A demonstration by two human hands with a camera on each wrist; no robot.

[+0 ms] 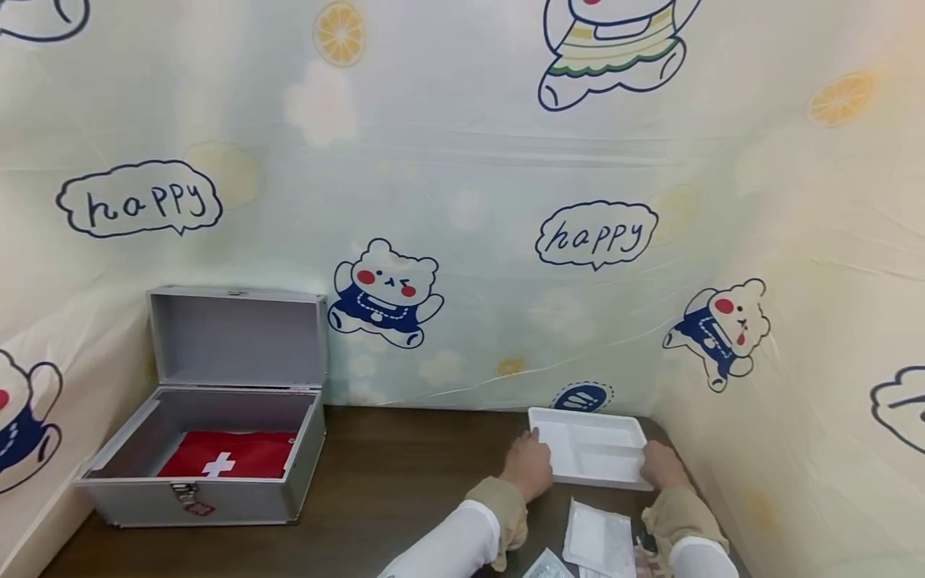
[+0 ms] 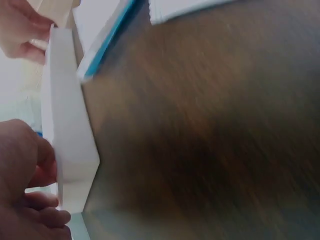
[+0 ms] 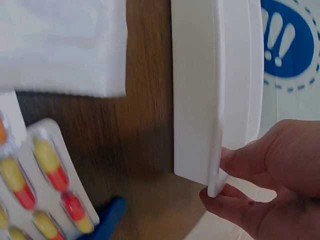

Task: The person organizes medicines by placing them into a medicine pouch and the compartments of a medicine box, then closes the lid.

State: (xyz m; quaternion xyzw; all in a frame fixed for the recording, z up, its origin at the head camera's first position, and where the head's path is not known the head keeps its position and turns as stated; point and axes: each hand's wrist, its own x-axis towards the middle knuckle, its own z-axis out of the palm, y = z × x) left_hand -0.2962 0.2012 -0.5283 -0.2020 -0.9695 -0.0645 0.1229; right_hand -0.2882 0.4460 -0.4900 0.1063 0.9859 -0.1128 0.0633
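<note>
A white divided tray (image 1: 610,433) rests at the back right of the dark wooden table, against the patterned cloth. My left hand (image 1: 529,464) grips its left end, the fingers at the rim. At the other end, my right hand (image 1: 663,466) pinches the rim between thumb and fingers, plain in the right wrist view where the tray's side wall (image 3: 197,100) shows. In front of the tray lies a white packet (image 1: 598,536). A blister pack of red and yellow capsules (image 3: 52,172) is near the right hand.
On the left stands a silver metal case (image 1: 303,474) with its lid raised. Inside it lies a red pouch (image 1: 253,453) with a white cross. Another packet (image 1: 547,566) lies at the front edge of the view. A blue item (image 3: 111,217) is partly hidden by the blister pack.
</note>
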